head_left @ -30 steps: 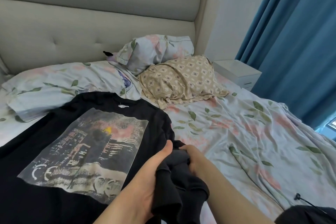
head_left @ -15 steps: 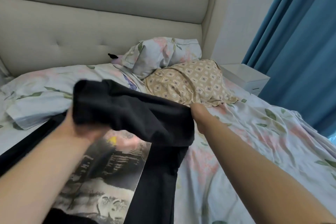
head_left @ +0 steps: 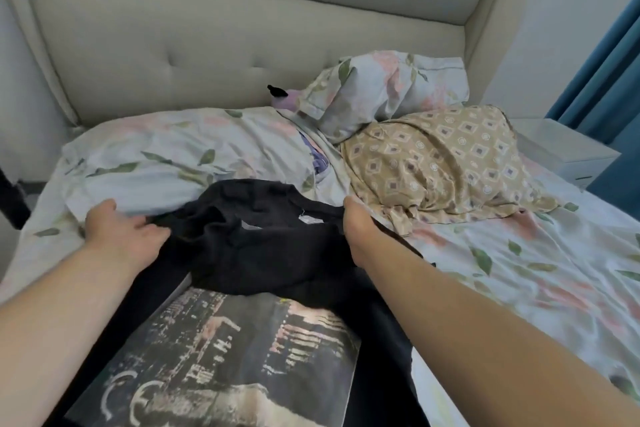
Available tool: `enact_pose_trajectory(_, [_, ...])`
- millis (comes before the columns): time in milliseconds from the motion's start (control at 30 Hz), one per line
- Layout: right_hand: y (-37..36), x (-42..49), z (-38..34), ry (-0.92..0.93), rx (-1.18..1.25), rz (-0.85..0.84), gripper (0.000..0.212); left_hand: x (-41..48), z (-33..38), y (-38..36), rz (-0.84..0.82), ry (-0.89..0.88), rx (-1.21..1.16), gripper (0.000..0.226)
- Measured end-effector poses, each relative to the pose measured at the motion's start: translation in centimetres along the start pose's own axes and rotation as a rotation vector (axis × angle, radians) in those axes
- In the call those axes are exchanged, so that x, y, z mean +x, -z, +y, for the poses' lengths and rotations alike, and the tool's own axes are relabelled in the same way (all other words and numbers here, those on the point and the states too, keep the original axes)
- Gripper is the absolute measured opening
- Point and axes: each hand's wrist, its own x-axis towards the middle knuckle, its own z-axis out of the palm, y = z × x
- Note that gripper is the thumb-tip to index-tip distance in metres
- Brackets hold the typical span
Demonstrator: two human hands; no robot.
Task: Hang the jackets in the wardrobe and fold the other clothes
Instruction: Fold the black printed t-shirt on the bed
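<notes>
Black T-shirt [head_left: 270, 253] at lower centre of the frame, spread front-up on the floral bed sheet [head_left: 519, 270], its upper part bunched and turned down over itself. Left hand [head_left: 117, 232] at the left end of that bunch, back of the hand up, thumb and fingers pinching the dark cloth, fingertips buried in it. Right hand [head_left: 360, 229] at the right end, near the collar, fingers curled under and out of sight, cloth gripped beneath them. Both forearms reaching in from the bottom corners, the fold held between the two hands.

Wide stretch of wrinkled sheet to the right of the shirt. Mattress edge close beside the left hand, at far left. Long floral pillow [head_left: 173, 156] directly above the fold and touching it. Beige diamond-patterned pillow [head_left: 443, 156] just beside the right hand, upper right. Smaller floral pillow [head_left: 388, 90] propped behind, against the padded headboard [head_left: 242, 38]. White nightstand [head_left: 561, 149] and blue curtain [head_left: 609, 73] at the right edge.

Fabric matte black and creased. Small white label [head_left: 306, 218] inside the collar. Large rectangular print [head_left: 242, 357] in grey, cream and pink, its top edge covered by the fold.
</notes>
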Motion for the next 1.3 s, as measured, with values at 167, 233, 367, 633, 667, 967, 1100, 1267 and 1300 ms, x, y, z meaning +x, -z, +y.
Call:
enact_pose_trajectory(167, [5.8,-1.9,6.6,0.547,-0.6,0.286,0.019,-2.0,-6.5,5.5,0.127,-0.301,0.357,0.057])
enact_pose_trajectory(233, [8.2,-4.3,11.5,0.739,-0.814,0.358,0.02,-2.8,-9.1,6.0,0.077,-0.48,0.732,0.05])
enact_pose_trajectory(367, [8.7,-5.7,16.8,0.841,-1.089,0.367,0.057,-2.0,-12.9,3.6,-0.077,-0.358,1.167,0.073])
enact_pose_trajectory(633, [13.0,-5.2,17.6,0.537,-1.039,0.315,0.033,3.8,-11.3,-0.9,0.183,-0.18,0.773,0.04])
enact_pose_trajectory(667, [14.1,-5.3,17.9,0.481,-1.036,0.264,0.029,4.2,-10.8,-1.0,0.152,-0.13,0.619,0.039])
enact_pose_trajectory(967, [18.3,2.2,9.1,0.44,-0.351,-0.125,0.046,6.3,-12.9,4.1,-0.044,-0.256,0.787,0.04])
enact_pose_trajectory(1100, [18.8,6.8,9.6,0.162,-0.079,-0.392,0.055,8.3,-12.6,4.7,0.09,-0.284,0.887,0.038])
enact_pose_trajectory(1267, [20.4,9.1,12.0,0.332,-0.01,-0.472,0.037,5.6,-12.9,2.2,0.048,-0.371,0.703,0.02])
enact_pose_trajectory(1300, [20.6,9.4,12.2,0.362,-0.024,-0.475,0.033,4.8,-12.9,1.4,0.053,-0.371,0.673,0.022])
